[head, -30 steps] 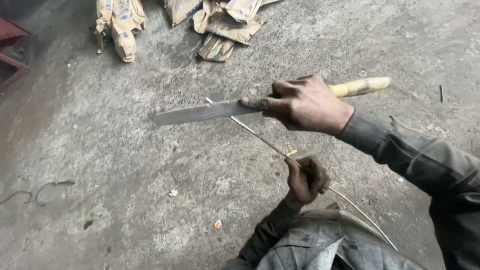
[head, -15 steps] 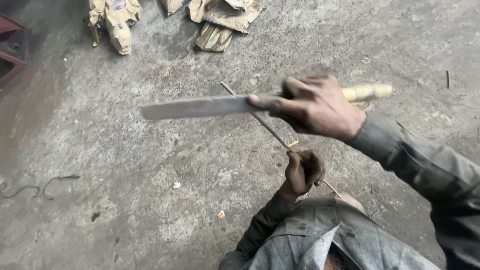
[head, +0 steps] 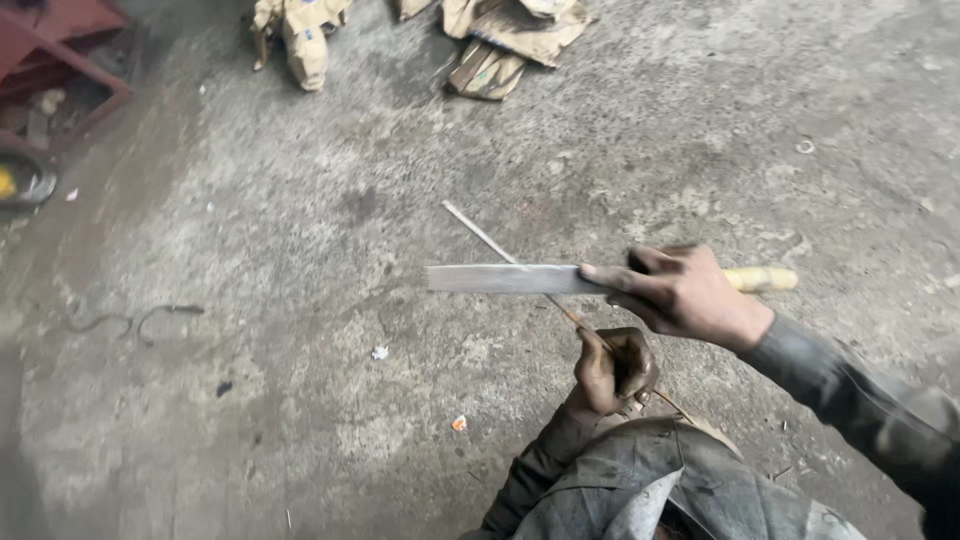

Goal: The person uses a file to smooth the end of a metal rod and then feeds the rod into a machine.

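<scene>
On the bare concrete floor (head: 300, 250), bent wire scraps (head: 135, 320) lay at the far left and crumpled cardboard (head: 500, 40) at the top. The left hand (head: 612, 370) was clenched around the lower end of a thin stick (head: 480, 232), which slanted up to the left. The right hand (head: 680, 292) gripped a flat-bladed knife (head: 500, 278) by its pale handle, blade laid across the stick. This looked like a shaving stroke; the next pass would need a shallow blade angle and a steady hold.

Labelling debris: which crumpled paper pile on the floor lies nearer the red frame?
The left tan pile, top centre-left; the other pile sits farther right, away from the red frame.
</scene>
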